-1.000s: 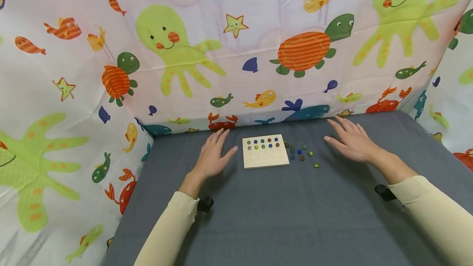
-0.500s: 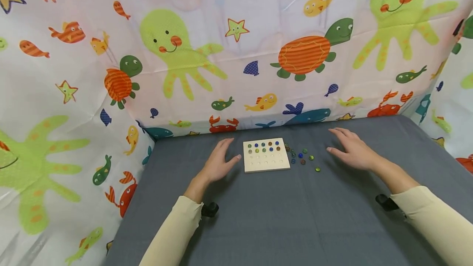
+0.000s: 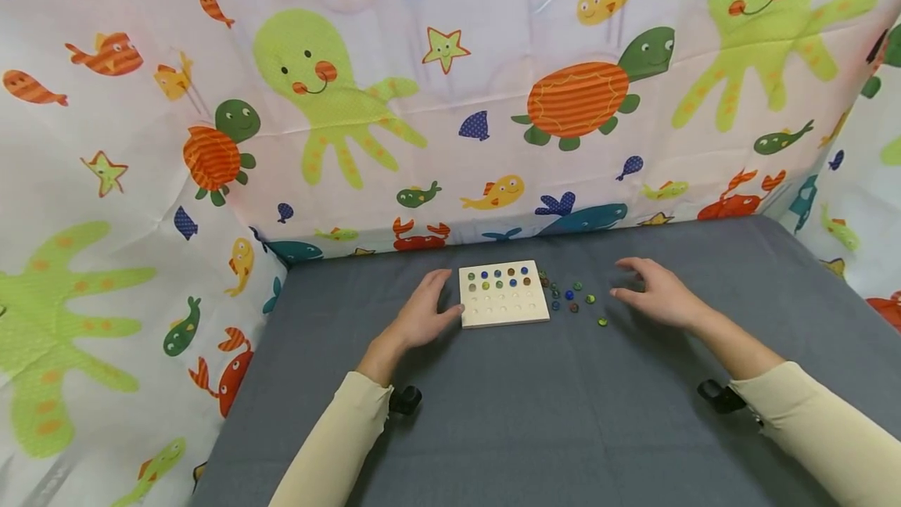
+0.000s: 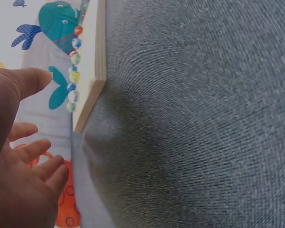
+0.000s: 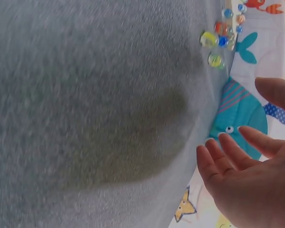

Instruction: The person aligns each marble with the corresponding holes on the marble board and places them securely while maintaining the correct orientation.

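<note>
We are looking at a wooden peg board and loose glass marbles on grey cloth.

The wooden board, pale and square, is lying flat on the cloth, its two far rows carrying marbles in blue, green, orange and brown, while we are seeing the nearer holes bare. The loose marbles, green, blue and brown, are resting scattered just beside the board's right edge, one green marble sitting slightly apart, nearer us.

left hand: palm down, fingers loosely spread, thumb at the wooden peg board's left edge
right hand: palm down, fingers relaxed, to the board's right
sleeves: cream, both forearms extended forward
</note>
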A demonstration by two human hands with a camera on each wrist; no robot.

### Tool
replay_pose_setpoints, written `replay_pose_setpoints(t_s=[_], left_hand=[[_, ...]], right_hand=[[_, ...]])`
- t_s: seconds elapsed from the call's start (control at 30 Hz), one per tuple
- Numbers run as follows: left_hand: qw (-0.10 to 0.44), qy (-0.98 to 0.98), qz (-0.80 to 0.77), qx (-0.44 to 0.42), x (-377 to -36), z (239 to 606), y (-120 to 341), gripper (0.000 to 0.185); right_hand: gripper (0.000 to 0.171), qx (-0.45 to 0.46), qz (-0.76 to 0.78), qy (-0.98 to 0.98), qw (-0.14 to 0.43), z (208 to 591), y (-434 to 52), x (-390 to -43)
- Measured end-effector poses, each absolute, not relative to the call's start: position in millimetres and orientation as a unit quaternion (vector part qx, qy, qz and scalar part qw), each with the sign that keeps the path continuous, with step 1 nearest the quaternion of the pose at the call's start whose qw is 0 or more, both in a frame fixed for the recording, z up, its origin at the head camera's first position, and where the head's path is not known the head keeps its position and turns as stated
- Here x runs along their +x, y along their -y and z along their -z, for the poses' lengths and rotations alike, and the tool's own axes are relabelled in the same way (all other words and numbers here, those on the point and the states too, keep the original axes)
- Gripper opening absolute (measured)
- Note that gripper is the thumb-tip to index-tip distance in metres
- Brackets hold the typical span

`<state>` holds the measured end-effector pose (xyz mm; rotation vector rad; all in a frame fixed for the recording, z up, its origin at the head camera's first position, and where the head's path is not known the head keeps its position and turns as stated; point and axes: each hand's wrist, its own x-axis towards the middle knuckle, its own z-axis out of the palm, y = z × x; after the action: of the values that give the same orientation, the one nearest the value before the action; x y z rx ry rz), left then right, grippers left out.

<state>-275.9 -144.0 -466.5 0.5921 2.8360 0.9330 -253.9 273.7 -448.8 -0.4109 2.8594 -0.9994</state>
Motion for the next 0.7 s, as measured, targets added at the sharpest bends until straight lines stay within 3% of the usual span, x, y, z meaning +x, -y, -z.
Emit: replay_pose_setpoints(t_s=[0.7], left_hand=[[0.099,-0.944,-0.219,0.226,-281.5,482.9,137.8,0.075]], right_hand=[[0.050,-0.128,0.396,-0.904,0.095,456.1,-258.7,-238.9]])
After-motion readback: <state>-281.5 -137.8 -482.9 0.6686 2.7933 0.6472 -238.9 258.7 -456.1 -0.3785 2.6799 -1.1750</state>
